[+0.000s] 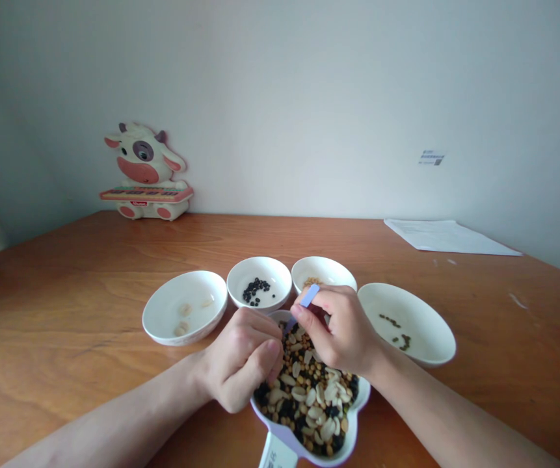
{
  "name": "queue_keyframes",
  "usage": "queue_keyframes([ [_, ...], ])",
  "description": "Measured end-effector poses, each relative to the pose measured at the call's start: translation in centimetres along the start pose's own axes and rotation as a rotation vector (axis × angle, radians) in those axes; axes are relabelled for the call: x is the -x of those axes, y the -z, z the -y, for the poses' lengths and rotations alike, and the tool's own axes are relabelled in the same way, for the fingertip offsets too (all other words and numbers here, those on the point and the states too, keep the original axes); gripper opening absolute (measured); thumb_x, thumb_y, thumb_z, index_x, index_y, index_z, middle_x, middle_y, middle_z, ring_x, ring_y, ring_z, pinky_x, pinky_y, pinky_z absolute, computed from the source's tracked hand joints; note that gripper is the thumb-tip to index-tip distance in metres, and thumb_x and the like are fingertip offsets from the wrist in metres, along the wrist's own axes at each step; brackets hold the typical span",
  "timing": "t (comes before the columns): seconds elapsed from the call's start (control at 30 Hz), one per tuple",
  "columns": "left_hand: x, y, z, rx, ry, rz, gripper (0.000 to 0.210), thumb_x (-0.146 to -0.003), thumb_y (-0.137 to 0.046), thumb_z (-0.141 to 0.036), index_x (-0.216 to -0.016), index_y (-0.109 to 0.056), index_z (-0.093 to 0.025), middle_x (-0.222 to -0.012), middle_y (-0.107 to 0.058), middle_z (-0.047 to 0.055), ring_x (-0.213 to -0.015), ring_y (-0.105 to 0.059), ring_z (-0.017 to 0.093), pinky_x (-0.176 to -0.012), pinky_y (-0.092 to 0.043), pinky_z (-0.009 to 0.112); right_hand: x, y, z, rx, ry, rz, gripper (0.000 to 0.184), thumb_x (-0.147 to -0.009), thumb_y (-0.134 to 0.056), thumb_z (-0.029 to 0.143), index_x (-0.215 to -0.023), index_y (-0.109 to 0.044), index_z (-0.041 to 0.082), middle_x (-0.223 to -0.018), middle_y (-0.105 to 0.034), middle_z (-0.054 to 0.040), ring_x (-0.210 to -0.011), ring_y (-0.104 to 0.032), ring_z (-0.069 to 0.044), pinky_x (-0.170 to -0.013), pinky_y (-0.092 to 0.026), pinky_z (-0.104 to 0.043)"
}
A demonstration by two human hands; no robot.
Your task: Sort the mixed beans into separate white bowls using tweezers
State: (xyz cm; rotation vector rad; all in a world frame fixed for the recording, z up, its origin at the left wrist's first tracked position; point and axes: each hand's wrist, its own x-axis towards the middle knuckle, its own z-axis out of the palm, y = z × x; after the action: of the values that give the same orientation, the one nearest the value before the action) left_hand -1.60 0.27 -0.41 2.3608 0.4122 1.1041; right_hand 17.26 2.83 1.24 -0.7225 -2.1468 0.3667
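Observation:
My right hand (341, 325) pinches a flat light-purple tool (310, 296), shaped like plastic tweezers, between thumb and fingers. Its narrow end points down at the far left part of a white and lilac lobed pan (363, 396) full of mixed beans, grains and split peanuts (316, 413). My left hand (245, 357) is closed over the pan's left edge with its fingers curled under; whatever they may hold is hidden. Beyond my hands stand white bowls: one with pale slices (185, 312), one with black beans (255, 289), and one with yellow grains (311, 281) partly behind my right hand.
Right of my right hand, a white bowl (430, 318) holds a few small greenish beans (405, 341). A cow-shaped toy keyboard (146, 172) stands at the back left of the wooden table (89, 273). White paper sheets (448, 235) lie at the back right, by the wall.

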Motion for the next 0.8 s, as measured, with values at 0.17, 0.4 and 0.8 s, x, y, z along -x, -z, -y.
queue_keyframes([
  [0.17,-0.03,-0.06,0.04,0.001,-0.013,-0.005,0.056,-0.101,-0.020,-0.031,-0.055,-0.048,-0.015,-0.050,-0.053,0.005,-0.047,-0.042,0.012,-0.052,-0.037,0.027,0.17,-0.25,-0.29,0.008,-0.027,0.078,0.024,-0.086,-0.052,0.020,-0.063,-0.058,0.015,-0.058,-0.057,-0.0030,-0.056,-0.050,-0.014,-0.056,-0.033,-0.027],
  [0.4,-0.23,0.02,-0.13,0.003,-0.011,0.002,0.056,-0.101,-0.020,-0.031,-0.055,-0.047,-0.016,-0.049,-0.053,0.005,-0.047,-0.042,0.013,-0.052,-0.037,0.028,0.19,-0.39,-0.33,0.026,-0.047,0.135,0.021,-0.084,-0.053,0.018,-0.064,-0.060,0.015,-0.061,-0.061,-0.0047,-0.060,-0.055,-0.016,-0.058,-0.037,-0.027],
  [0.8,-0.26,-0.06,-0.08,0.008,-0.024,0.001,0.055,-0.100,-0.020,-0.029,-0.054,-0.047,-0.017,-0.049,-0.051,0.005,-0.046,-0.041,0.013,-0.052,-0.036,0.028,0.01,-0.40,-0.09,0.047,-0.033,0.166,0.024,-0.083,-0.053,0.018,-0.059,-0.051,0.016,-0.058,-0.057,-0.0031,-0.057,-0.052,-0.014,-0.056,-0.035,-0.027],
])
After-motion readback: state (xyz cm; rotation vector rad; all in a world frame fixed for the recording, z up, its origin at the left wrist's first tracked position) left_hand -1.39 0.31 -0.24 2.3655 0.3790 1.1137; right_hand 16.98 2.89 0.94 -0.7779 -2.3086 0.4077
